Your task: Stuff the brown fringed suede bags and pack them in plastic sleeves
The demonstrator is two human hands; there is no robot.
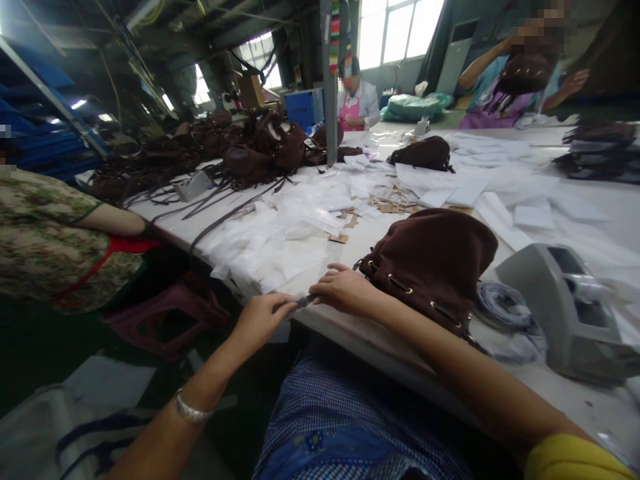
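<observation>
Over the near edge of the table, my left hand (pixel 261 321) pinches one end of a small dark grey strip (pixel 302 302) between thumb and fingers. My right hand (pixel 346 289) is closed on the strip's other end; its exact kind is too small to make out. Just right of that hand, a dark brown drawstring bag (pixel 440 257) with gold eyelets lies on the table, my right forearm passing in front of it. Beyond both hands are loose clear plastic and white paper sheets (pixel 265 247).
A grey tape dispenser (pixel 565 307) and a coil of grey straps (pixel 505 305) stand at the right. Brown bags (pixel 270 143) are heaped at the far left. A pole (pixel 331 87) rises from the table (pixel 370 333). One person sits at the left; others work across the table.
</observation>
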